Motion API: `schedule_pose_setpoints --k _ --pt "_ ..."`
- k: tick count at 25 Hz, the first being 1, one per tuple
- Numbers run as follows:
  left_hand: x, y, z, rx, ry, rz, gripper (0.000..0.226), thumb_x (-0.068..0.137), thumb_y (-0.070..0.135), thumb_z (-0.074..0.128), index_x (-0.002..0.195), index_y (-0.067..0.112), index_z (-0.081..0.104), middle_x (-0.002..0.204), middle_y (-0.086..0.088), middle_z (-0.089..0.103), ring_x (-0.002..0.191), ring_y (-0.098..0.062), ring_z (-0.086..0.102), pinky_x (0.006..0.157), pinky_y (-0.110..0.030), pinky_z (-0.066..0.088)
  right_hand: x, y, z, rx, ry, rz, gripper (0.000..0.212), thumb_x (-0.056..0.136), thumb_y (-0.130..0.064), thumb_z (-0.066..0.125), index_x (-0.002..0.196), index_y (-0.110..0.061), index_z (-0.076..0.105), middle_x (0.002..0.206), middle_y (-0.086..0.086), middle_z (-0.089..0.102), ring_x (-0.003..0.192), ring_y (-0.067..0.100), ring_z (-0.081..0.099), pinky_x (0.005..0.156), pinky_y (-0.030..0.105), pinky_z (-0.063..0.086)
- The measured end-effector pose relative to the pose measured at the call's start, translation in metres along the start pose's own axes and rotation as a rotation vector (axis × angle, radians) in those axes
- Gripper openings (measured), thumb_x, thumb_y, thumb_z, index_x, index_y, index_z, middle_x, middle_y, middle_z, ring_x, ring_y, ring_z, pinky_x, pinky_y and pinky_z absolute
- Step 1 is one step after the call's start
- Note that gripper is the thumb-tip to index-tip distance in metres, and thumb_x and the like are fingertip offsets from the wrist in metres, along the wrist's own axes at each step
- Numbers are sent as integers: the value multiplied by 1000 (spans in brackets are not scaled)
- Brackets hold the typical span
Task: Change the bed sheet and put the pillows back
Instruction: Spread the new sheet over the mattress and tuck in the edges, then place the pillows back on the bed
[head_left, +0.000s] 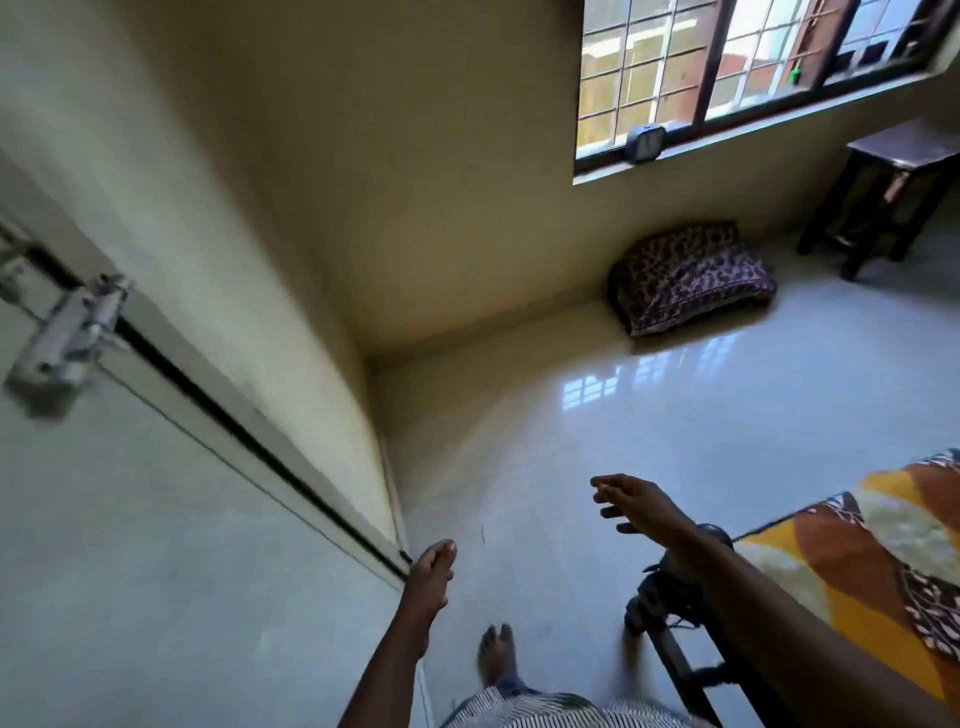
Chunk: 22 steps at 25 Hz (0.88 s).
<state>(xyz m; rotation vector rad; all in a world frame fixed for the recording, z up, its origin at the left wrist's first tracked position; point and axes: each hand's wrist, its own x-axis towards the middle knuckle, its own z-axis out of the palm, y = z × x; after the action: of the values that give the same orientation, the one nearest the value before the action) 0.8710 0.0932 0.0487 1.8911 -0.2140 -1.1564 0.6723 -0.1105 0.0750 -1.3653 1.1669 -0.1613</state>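
Note:
Two pillows (691, 280) in a dark purple patterned cover lie stacked on the floor against the far wall, under the window. The bed (852, 561) shows at the lower right, covered by an orange, brown and yellow patterned sheet. My left hand (428, 577) hangs low near the door frame, fingers together and loosely bent, holding nothing. Over the floor beside the bed's corner, my right hand (639, 506) is stretched forward with fingers spread and empty. Both hands are far from the pillows.
A pale door (156, 545) with a metal latch (67, 338) fills the left. A dark wooden stool (883, 197) stands at the far right, and a small clock (645, 143) sits on the windowsill. A dark tripod-like stand (660, 618) is beside the bed. My bare foot (497, 657) is on the glossy floor.

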Motion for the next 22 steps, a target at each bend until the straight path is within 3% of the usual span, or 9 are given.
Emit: schedule_pose_setpoints --k 2,6,9,17,22 --pt "56 48 -4 70 -38 30 36 97 29 46 128 12 50 118 -6 55 100 -17 50 65 -25 38 37 -29 -9 42 70 9 16 95 -24 50 105 -26 62 98 -3 65 87 14 63 70 25 47" --pt "150 129 18 202 -141 46 38 98 30 44 131 12 48 131 -8 52 114 -22 51 81 -30 38 91 -67 -41 136 222 70 18 94 -26 50 108 -26 62 102 -2 65 92 17 63 72 25 47" --pt "219 193 60 296 -245 82 39 98 31 43 134 14 45 133 -5 51 121 -22 48 84 -31 38 137 -76 -73 204 311 110 20 95 -26 50 110 -24 62 105 0 65 94 17 62 74 25 47" --pt "372 354 213 364 -361 56 37 99 28 41 133 14 46 133 -6 51 115 -22 51 81 -29 36 290 -130 -203 319 432 191 24 96 -26 47 114 -19 61 110 4 63 92 17 61 73 25 47" --pt "452 429 293 385 -362 42 34 98 28 43 129 16 51 120 -2 54 104 -18 51 74 -29 38 384 -172 -284 302 439 266 21 95 -27 50 107 -15 61 105 4 62 87 17 59 68 25 45"
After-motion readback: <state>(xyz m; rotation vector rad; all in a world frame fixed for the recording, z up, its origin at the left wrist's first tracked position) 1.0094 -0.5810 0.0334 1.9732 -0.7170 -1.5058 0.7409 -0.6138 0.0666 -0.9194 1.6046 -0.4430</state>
